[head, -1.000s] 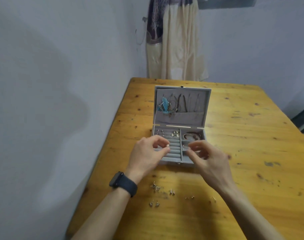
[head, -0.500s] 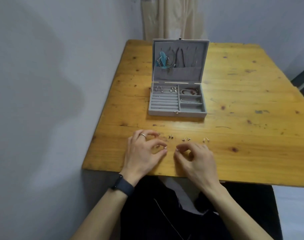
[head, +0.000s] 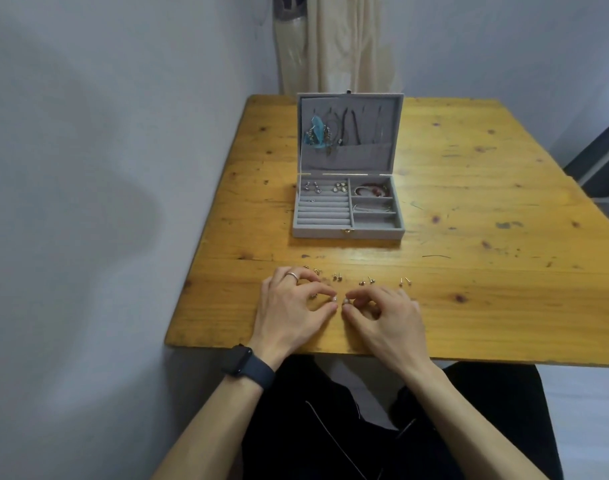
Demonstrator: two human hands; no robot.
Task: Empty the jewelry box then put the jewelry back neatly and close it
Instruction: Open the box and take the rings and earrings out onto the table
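A yellow, knot-marked wooden bench carries an open grey jewelry box, set left of its middle. Between the box and the near edge, small pairs of stud earrings lie in a loose row on the bare boards.

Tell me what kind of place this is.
Probably a room in a home: a worn wooden table set into a corner of plain walls, cream cloth hanging behind it, and an open jewelry box on it.

Grey box, gold clasp; blue feather; yellow-orange knotty table; black watch; cream curtain.
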